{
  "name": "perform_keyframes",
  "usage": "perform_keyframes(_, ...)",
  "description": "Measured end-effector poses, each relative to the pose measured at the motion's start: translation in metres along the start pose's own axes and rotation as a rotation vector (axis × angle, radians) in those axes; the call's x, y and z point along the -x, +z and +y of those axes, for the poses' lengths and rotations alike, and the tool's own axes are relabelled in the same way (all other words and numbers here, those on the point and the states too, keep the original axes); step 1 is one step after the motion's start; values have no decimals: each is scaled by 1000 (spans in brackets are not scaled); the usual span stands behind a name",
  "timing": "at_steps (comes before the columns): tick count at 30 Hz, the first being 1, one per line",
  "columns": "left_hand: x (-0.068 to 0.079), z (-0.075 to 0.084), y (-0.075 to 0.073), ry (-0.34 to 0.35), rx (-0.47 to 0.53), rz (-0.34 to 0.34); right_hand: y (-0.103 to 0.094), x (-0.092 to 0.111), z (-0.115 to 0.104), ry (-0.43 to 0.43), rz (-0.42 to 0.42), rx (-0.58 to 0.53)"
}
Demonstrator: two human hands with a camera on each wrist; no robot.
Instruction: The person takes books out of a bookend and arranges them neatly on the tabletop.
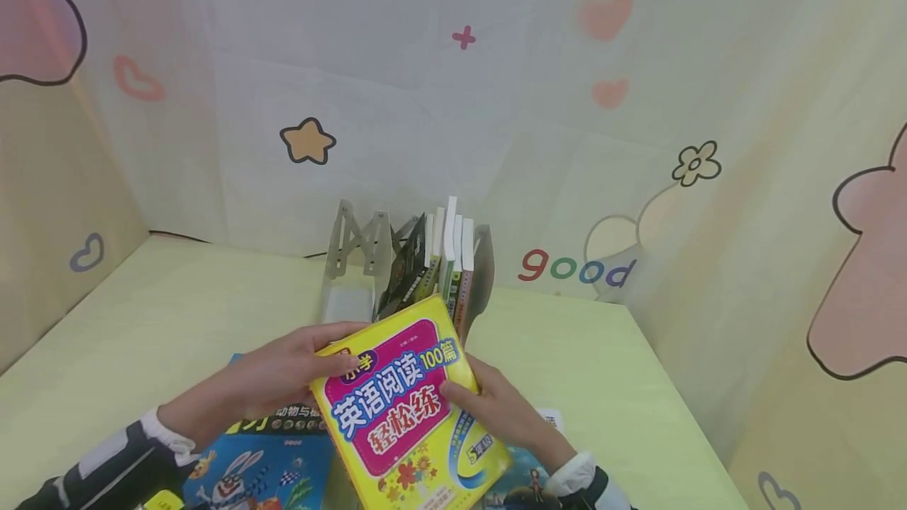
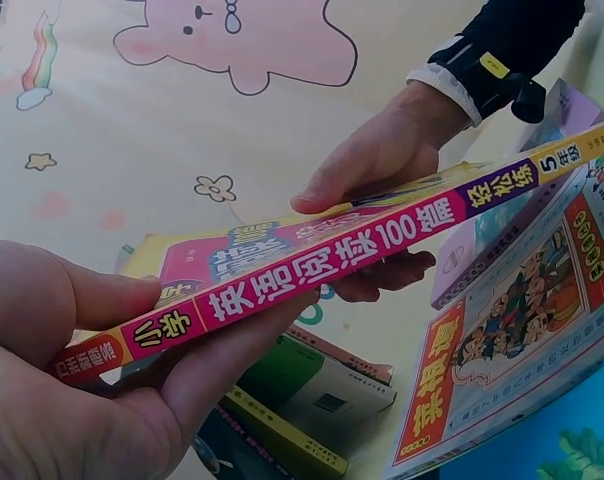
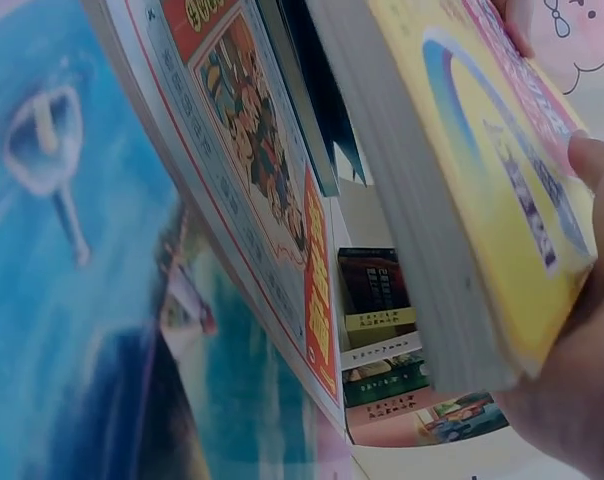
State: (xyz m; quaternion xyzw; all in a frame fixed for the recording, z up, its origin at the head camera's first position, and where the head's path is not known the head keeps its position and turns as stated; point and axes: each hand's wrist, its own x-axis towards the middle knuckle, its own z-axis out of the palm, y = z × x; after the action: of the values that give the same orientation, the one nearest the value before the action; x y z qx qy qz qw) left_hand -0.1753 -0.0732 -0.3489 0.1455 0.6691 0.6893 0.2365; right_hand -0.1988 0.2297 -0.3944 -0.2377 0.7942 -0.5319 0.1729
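A thick yellow book with a pink title panel is held up and tilted in front of the bookend rack. My left hand grips its upper left corner, thumb on the cover. On the opposite edge my right hand pinches it, thumb on the front and fingers beneath. The left wrist view shows the book's pink spine turned to the camera. In the right wrist view the page edges face the camera, with part of my right hand around the lower corner.
A grey metal bookend rack stands behind, with several upright books on its right side. Below my hands lie a blue book with a rabbit and other books, one with a crowd picture. A patterned curtain backs the yellow-green table.
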Motion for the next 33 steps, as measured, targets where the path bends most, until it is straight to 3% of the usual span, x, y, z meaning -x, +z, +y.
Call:
perform_keyframes(10,-8,-4,2,-11,19,4,4,4,4,76,10,-109)
perform_keyframes(21,-13,-6,7,-80,-43,85,8,16,10,138,19,-240)
perform_keyframes(25,-9,-7,9,-88,-73,107,8,22,8,118,24,-267)
perform_keyframes(33,10,-5,10,-64,-110,231,-1,30,2,70,53,-336)
